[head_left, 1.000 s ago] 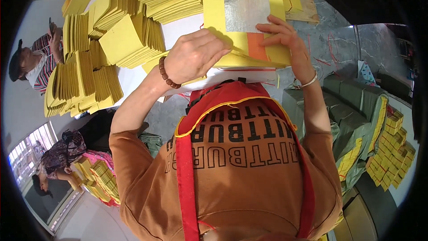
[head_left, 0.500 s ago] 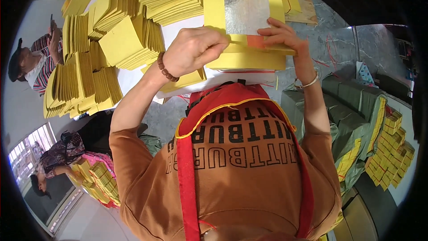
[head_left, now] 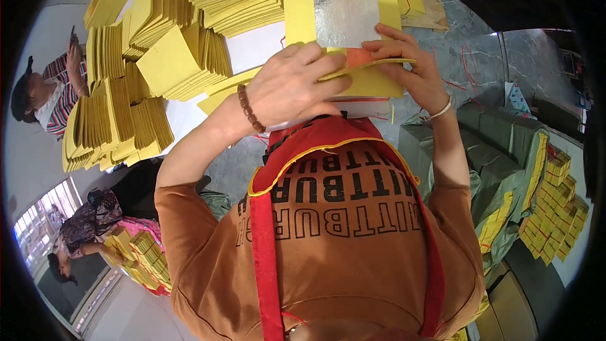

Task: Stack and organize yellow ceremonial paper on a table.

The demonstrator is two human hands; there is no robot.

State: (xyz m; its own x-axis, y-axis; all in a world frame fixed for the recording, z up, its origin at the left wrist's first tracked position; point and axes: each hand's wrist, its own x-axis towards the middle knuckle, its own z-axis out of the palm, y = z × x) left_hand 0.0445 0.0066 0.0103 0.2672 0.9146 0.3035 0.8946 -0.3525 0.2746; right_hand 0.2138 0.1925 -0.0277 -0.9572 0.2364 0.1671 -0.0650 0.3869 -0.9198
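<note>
In front of me lies a stack of yellow paper (head_left: 386, 0) whose top sheet carries a silver foil square (head_left: 346, 16). Below the foil is an orange-red patch (head_left: 358, 57), where the near edge of the paper is lifted and bends over. My left hand (head_left: 297, 79) is closed around the left part of this edge, fingers curled over it. At the right end, my right hand (head_left: 413, 66) pinches the edge between thumb and fingers, its upper fingers resting by the foil's corner. How many sheets are lifted, I cannot tell.
Folded yellow paper bundles (head_left: 237, 0) crowd the white table (head_left: 255, 44) on the left. Green-covered stacks (head_left: 454, 145) stand to my right, beside tied yellow bundles (head_left: 555, 221). Two other people (head_left: 53, 91) are at the left. A wooden board (head_left: 432, 9) lies beyond the stack.
My left hand has gone from a fist above the edge to curling its fingers over it, slightly lower. A yellow strip now shows left of that hand. My right hand has barely moved.
</note>
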